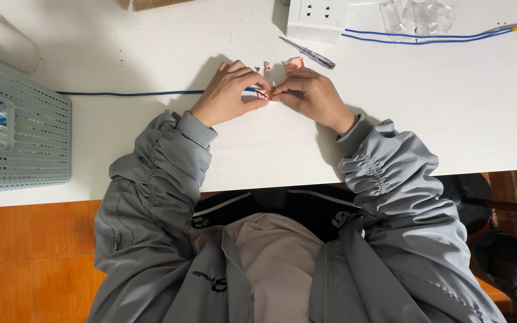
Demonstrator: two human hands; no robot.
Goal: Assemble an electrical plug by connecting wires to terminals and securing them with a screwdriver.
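Both of my hands meet at the middle of the white table [450,119]. My left hand [228,93] pinches the end of a blue cable [127,93] that runs off to the left. My right hand [312,96] pinches a small orange connector [272,91] right at the cable's tip. The fingertips of the two hands touch. Two small orange pieces [292,64] lie just beyond my fingers. A slim screwdriver [306,54] with a clear handle lies behind them.
A white power socket block [317,18] stands at the back. Blue wires [426,39] run right from it, with a crumpled clear plastic bag [417,15] behind. A pale green perforated basket [25,137] sits at the left edge. A black bin [510,263] stands on the orange floor.
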